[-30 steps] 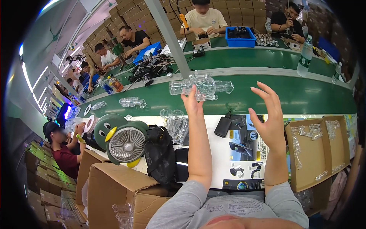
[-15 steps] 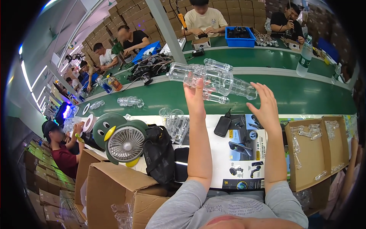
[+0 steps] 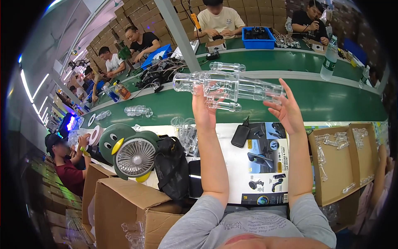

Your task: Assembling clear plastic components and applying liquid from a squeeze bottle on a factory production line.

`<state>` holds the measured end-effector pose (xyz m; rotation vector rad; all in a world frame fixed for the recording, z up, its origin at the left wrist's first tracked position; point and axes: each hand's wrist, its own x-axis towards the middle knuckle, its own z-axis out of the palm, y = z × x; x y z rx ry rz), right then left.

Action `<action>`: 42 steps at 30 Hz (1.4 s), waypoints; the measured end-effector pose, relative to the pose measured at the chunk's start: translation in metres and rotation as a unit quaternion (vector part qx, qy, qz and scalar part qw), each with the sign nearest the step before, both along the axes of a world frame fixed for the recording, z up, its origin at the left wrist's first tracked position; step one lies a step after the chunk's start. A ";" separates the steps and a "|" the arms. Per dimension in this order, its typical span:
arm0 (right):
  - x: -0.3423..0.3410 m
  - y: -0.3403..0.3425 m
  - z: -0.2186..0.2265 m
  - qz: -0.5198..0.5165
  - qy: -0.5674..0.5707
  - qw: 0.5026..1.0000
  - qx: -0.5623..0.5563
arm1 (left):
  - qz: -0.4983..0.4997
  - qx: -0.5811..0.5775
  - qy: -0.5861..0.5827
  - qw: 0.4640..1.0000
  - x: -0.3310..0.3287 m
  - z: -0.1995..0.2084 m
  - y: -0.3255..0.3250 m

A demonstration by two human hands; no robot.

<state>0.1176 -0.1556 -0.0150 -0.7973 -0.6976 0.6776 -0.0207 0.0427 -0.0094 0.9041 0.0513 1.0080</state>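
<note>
The left hand (image 3: 204, 108) grips the clear plastic tray (image 3: 226, 86) from beneath, held up over the far green conveyor belt (image 3: 331, 99). Its long axis runs left to right; the right hand (image 3: 286, 110), open-fingered, touches its right end.

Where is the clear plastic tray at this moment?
In the head view, the clear tray is held up above the green belt, upper centre, gripped by the left hand, with the right hand open at its right end.
</note>
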 end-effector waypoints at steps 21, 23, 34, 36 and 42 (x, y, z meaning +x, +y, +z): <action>0.059 0.026 -0.082 -0.200 0.118 0.971 -0.053 | 0.140 0.074 0.029 0.987 0.002 0.006 -0.013; 0.064 0.027 -0.093 -0.205 0.126 0.969 -0.060 | 0.138 0.079 0.027 0.987 0.001 0.008 -0.014; 0.075 0.030 -0.118 -0.210 0.136 0.962 -0.106 | 0.144 0.091 0.019 0.985 -0.002 0.011 -0.015; 0.075 0.032 -0.122 -0.230 0.132 0.955 -0.133 | 0.140 0.092 0.018 0.986 -0.002 0.011 -0.016; 0.086 0.031 -0.138 -0.276 0.089 0.924 -0.250 | 0.136 0.092 0.021 0.986 -0.003 0.013 -0.019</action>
